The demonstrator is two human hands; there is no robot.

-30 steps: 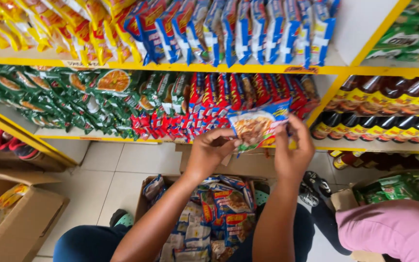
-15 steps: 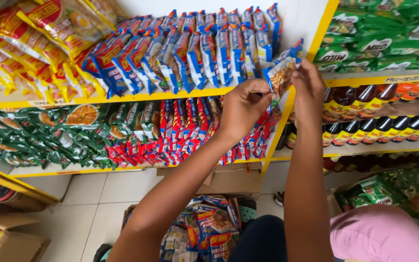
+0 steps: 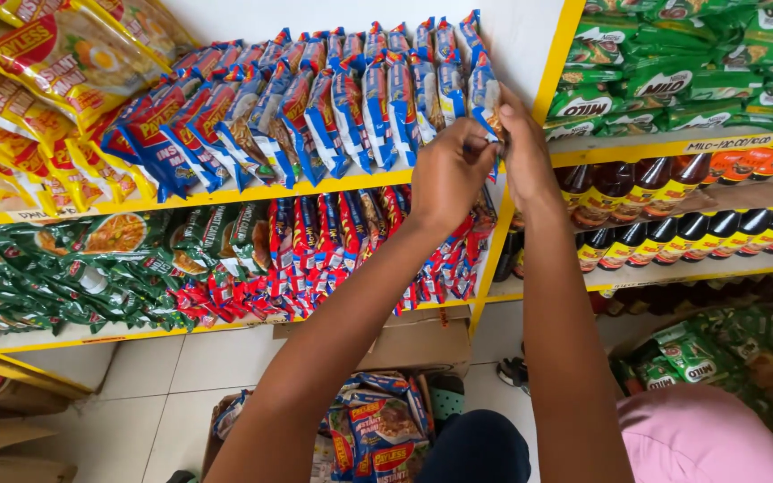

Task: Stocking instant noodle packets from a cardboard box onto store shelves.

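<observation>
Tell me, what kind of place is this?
It looks like a small grocery shop. Yellow shelves are packed with rows of blue noodle packets and dark sauce bottles, and both hands slot another packet into the row, above a carton of packets.

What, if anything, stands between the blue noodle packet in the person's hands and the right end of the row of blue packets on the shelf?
Nothing visible does. Both hands, the left hand and right hand, hold the blue noodle packet right at the row of blue packets, beside the bare shelf space.
</observation>
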